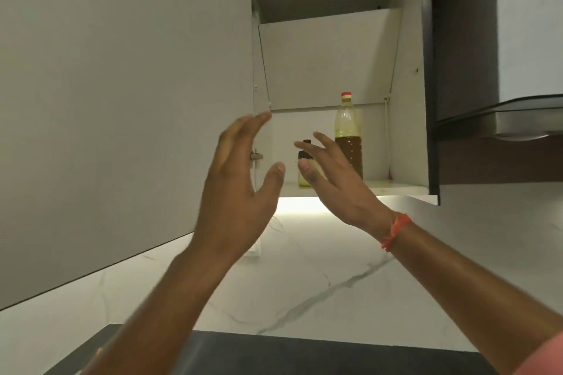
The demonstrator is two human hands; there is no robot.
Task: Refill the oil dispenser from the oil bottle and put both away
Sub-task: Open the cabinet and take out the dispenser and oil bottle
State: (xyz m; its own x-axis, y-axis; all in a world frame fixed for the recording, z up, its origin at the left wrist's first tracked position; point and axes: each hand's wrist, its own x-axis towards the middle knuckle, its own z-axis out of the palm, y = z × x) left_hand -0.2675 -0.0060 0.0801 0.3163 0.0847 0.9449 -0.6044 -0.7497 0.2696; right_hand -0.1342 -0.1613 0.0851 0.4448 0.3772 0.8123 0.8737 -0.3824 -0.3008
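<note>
Your left hand is reaching up at the centre of the frame with its fingers straight and its thumb spread, holding nothing. Your right hand is rising just to its right, fingers splayed and relaxed, also holding nothing, with an orange thread band sitting on its wrist. Both hands are hanging in front of the open wall cabinet in the upper centre of the frame, and neither is touching anything you can see.

The oil bottle is standing upright on the cabinet's bottom shelf, right of centre, with a red cap and amber oil filling its lower part. The oil dispenser, shorter and dark-capped, is standing just left of it on the same shelf, partly hidden behind your right fingers. The cabinet door is filling the left of the frame, swung open. A white marble-patterned backsplash is running below the cabinet, and a dark countertop is lying along the bottom edge.
</note>
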